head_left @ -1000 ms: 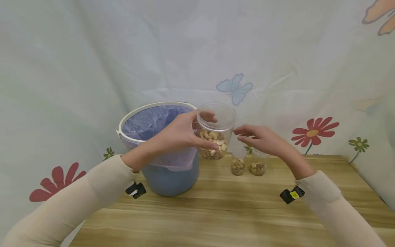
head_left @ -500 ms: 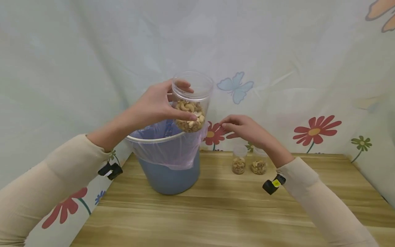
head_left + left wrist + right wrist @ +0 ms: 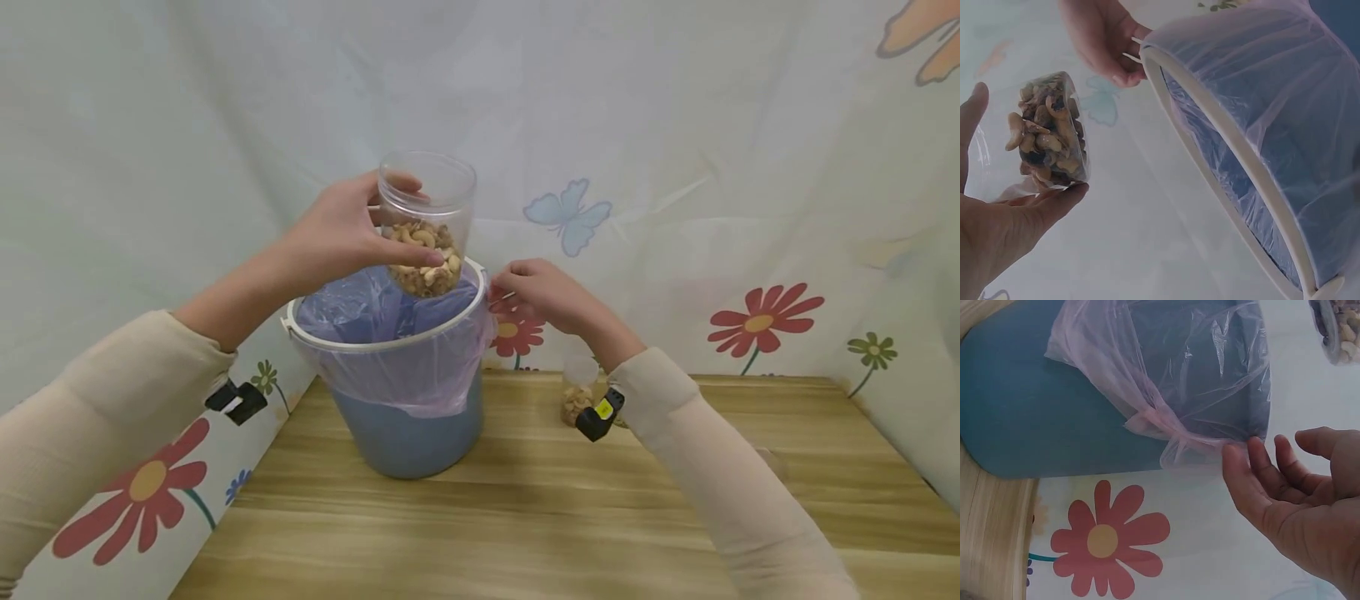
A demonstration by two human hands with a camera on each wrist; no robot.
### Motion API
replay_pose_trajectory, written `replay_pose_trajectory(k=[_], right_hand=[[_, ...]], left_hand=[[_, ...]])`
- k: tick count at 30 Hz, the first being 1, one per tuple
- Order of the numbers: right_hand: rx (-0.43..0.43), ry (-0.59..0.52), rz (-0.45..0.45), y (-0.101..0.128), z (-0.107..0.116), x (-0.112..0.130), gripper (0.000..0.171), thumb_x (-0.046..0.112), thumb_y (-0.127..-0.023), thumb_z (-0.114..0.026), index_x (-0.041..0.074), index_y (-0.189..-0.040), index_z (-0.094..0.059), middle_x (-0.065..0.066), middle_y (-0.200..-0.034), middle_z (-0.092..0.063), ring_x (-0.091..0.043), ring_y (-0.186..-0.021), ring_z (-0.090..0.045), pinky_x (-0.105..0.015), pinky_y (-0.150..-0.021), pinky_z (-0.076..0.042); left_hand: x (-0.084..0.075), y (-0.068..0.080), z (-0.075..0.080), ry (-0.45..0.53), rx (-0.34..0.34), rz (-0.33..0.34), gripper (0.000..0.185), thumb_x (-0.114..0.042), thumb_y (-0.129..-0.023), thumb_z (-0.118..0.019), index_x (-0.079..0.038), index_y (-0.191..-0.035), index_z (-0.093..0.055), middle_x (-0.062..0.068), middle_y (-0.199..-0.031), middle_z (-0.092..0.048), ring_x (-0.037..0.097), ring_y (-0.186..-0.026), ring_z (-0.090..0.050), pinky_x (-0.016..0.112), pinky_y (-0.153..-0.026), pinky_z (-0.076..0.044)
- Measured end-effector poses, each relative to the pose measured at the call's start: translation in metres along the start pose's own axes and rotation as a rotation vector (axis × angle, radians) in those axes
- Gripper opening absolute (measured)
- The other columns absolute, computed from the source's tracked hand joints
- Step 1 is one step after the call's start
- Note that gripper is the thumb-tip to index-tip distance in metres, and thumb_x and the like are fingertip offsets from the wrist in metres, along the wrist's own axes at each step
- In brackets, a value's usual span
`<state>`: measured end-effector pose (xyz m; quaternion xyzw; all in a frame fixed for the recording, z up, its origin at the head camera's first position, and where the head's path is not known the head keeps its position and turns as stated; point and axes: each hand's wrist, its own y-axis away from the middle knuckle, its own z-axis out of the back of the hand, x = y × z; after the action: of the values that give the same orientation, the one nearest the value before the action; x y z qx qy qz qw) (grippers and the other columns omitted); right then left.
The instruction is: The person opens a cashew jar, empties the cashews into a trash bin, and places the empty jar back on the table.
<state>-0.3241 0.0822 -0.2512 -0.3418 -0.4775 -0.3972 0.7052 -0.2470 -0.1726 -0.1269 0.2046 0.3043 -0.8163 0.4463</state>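
Lifted since earlier, the clear round jar (image 3: 426, 223) of cashews, gripped by the left hand (image 3: 341, 233), hangs above the bucket (image 3: 408, 433); the right hand (image 3: 543, 293), loosely open, seemingly touches its white rim (image 3: 390, 342).

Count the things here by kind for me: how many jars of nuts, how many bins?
Jars of nuts: 2 in view, the held jar gripped by the left hand over the bin, and the small jar on the table, half hidden by the right sleeve.
Bins: 1, the blue bin.
Total: 3.
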Motion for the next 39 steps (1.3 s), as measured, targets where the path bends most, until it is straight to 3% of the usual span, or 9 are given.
replay_pose_trajectory(k=[15, 17, 20, 22, 25, 28, 32, 35, 39], right_hand=[[0.04, -0.042, -0.188, -0.006, -0.019, 0.006, 0.037, 0.029, -0.101, -0.064, -0.005, -0.115, -0.07, -0.02, -0.12, -0.07, -0.035, -0.112, -0.069, -0.044, -0.097, -0.054], [0.035, 0.003, -0.187, -0.005, -0.02, 0.006, 0.036, 0.031, -0.101, -0.065, -0.004, -0.108, -0.071, -0.017, -0.115, -0.071, -0.032, -0.109, -0.07, -0.038, -0.093, -0.057], [0.006, 0.072, -0.191, -0.001, -0.021, 0.009, 0.038, 0.034, -0.1, -0.065, -0.003, -0.091, -0.067, -0.011, -0.092, -0.068, -0.026, -0.09, -0.068, -0.03, -0.079, -0.058], [0.003, 0.057, -0.212, 0.0, -0.023, 0.011, 0.04, 0.034, -0.101, -0.063, -0.003, -0.088, -0.063, -0.01, -0.086, -0.063, -0.026, -0.086, -0.065, -0.031, -0.076, -0.057], [0.03, -0.067, -0.28, 0.001, -0.029, 0.014, 0.04, 0.034, -0.103, -0.059, -0.005, -0.101, -0.061, -0.014, -0.094, -0.062, -0.03, -0.092, -0.067, -0.038, -0.087, -0.057], [0.048, -0.23, -0.341, -0.002, -0.038, 0.015, 0.045, 0.031, -0.105, -0.056, -0.01, -0.123, -0.054, -0.024, -0.12, -0.06, -0.037, -0.113, -0.065, -0.047, -0.101, -0.052], [0.013, -0.283, -0.324, -0.005, -0.045, 0.011, 0.051, 0.028, -0.104, -0.058, -0.011, -0.135, -0.046, -0.024, -0.131, -0.054, -0.034, -0.115, -0.064, -0.046, -0.103, -0.05], [-0.001, -0.25, -0.284, -0.006, -0.049, 0.008, 0.041, 0.029, -0.104, -0.058, -0.008, -0.121, -0.053, -0.018, -0.113, -0.056, -0.028, -0.1, -0.065, -0.044, -0.102, -0.05], [0.005, -0.271, -0.233, -0.006, -0.054, 0.006, 0.032, 0.027, -0.106, -0.054, -0.003, -0.097, -0.052, -0.013, -0.091, -0.048, -0.027, -0.088, -0.054, -0.047, -0.101, -0.048]], left_hand=[[0.001, 0.0, 0.006, -0.035, 0.0, -0.005, 0.087, -0.041, -0.078, -0.09, -0.01, -0.146, -0.045, 0.005, -0.149, -0.052, 0.029, -0.132, -0.055, 0.051, -0.096, -0.053], [0.001, 0.0, 0.007, -0.047, 0.0, -0.006, 0.088, -0.042, -0.077, -0.089, -0.01, -0.146, -0.045, 0.004, -0.148, -0.052, 0.028, -0.132, -0.055, 0.05, -0.096, -0.054], [-0.001, -0.001, 0.007, -0.06, -0.001, -0.012, 0.088, -0.044, -0.076, -0.09, -0.011, -0.146, -0.046, 0.003, -0.146, -0.054, 0.026, -0.132, -0.056, 0.048, -0.096, -0.054], [-0.002, -0.002, 0.007, -0.061, 0.001, -0.016, 0.089, -0.044, -0.076, -0.09, -0.01, -0.145, -0.046, 0.004, -0.146, -0.054, 0.026, -0.132, -0.055, 0.048, -0.096, -0.053], [-0.005, -0.002, 0.007, -0.057, -0.001, -0.016, 0.087, -0.042, -0.076, -0.091, -0.01, -0.143, -0.047, 0.003, -0.144, -0.056, 0.026, -0.131, -0.056, 0.048, -0.095, -0.053], [-0.006, -0.001, 0.008, -0.056, -0.005, -0.008, 0.085, -0.042, -0.076, -0.091, -0.011, -0.142, -0.048, 0.001, -0.142, -0.057, 0.023, -0.129, -0.058, 0.045, -0.093, -0.054], [-0.006, 0.0, 0.009, -0.044, -0.002, -0.006, 0.084, -0.041, -0.076, -0.091, -0.011, -0.142, -0.048, 0.001, -0.141, -0.058, 0.022, -0.128, -0.059, 0.043, -0.092, -0.055], [-0.006, 0.0, 0.008, -0.031, 0.001, -0.008, 0.084, -0.041, -0.076, -0.091, -0.011, -0.141, -0.048, 0.003, -0.14, -0.059, 0.023, -0.128, -0.059, 0.043, -0.092, -0.055], [-0.005, -0.001, 0.008, -0.033, 0.008, -0.004, 0.085, -0.043, -0.075, -0.091, -0.011, -0.142, -0.047, 0.001, -0.139, -0.059, 0.021, -0.129, -0.058, 0.043, -0.093, -0.055]])
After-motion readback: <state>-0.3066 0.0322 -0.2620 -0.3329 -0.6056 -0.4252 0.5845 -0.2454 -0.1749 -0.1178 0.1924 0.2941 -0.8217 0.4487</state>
